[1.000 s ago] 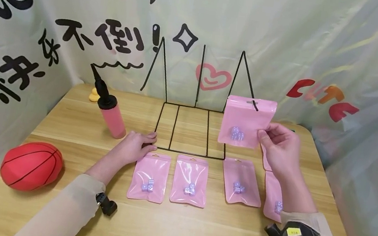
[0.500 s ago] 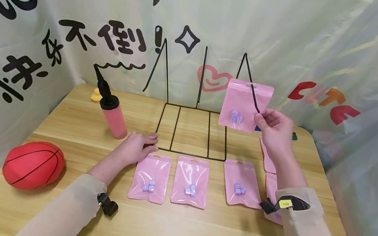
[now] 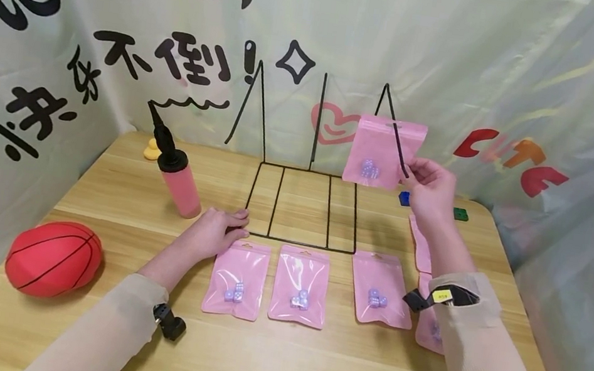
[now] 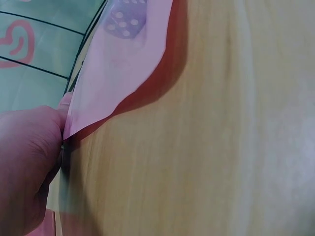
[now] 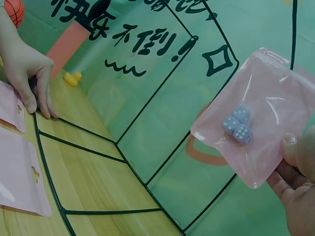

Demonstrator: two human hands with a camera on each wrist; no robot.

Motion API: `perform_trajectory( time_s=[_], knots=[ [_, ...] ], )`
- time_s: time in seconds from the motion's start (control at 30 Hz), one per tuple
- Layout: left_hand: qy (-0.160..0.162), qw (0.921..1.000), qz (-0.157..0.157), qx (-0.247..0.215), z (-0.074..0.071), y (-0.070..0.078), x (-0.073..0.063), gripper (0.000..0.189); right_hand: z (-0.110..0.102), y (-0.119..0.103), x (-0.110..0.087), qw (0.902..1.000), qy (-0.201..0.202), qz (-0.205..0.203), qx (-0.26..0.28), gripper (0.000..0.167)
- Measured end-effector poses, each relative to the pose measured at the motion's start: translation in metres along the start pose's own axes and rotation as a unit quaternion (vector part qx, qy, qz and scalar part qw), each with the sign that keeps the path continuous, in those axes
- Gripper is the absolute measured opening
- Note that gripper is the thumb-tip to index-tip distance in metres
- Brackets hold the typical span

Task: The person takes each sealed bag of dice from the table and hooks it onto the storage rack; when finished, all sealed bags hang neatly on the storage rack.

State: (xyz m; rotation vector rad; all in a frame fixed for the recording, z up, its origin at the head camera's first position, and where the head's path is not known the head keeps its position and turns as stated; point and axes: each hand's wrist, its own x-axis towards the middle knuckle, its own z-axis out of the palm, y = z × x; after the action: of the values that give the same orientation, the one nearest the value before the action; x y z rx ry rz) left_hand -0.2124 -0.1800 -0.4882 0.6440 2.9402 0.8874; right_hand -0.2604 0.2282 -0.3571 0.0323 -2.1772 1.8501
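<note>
As I scan the pale wooden tabletop (image 3: 272, 359) from its left side on my feed, a red ball with black basketball seams (image 3: 54, 259) rests first. Behind it I find a small yellow rubber duck (image 3: 152, 150), partly hidden by a pink cylinder with a black cap and nozzle (image 3: 181, 189). Next, the left hand (image 3: 216, 230) holds the front left corner of a black wire rack (image 3: 300, 243), thumb and fingers about the wire. Just in front of the rack lie two flat, glossy pink plastic pouches, the first (image 3: 236, 275) and the second (image 3: 300, 281), each with pale purple dice inside.

At the rack's right prong I see a raised pink pouch (image 3: 373, 145); the right-wrist view shows three white-dotted purple dice in it. The prong crosses its front, but I cannot tell whether it runs through the hang hole. Below lies a third flat pouch (image 3: 380, 280), also holding dice. Past a small blue block (image 3: 404, 199), the right hand (image 3: 433, 192) pinches the raised pouch by its lower edge. Beneath that arm lie two partly covered pouches (image 3: 427, 334), dice visible in the nearer; a green block (image 3: 461, 214) sits behind.
</note>
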Motion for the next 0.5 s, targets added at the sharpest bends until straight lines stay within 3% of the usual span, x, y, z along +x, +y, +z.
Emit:
perform_trajectory(
  time_s=[0.27, 0.37, 0.5],
  knots=[
    [-0.003, 1.0000, -0.005, 0.004, 0.000, 0.002, 0.000, 0.040, -0.016, 0.000, -0.002, 0.9992, -0.010, -0.008, -0.038, 0.022],
    [-0.003, 1.0000, -0.004, 0.004, 0.000, 0.002, 0.001, 0.040, -0.031, 0.005, -0.003, 0.9982, -0.028, -0.019, -0.049, 0.027],
    [0.000, 1.0000, -0.002, 0.002, -0.001, 0.001, 0.000, 0.039, -0.056, 0.007, -0.009, 0.9930, -0.058, -0.009, -0.103, 0.034]
  ],
)
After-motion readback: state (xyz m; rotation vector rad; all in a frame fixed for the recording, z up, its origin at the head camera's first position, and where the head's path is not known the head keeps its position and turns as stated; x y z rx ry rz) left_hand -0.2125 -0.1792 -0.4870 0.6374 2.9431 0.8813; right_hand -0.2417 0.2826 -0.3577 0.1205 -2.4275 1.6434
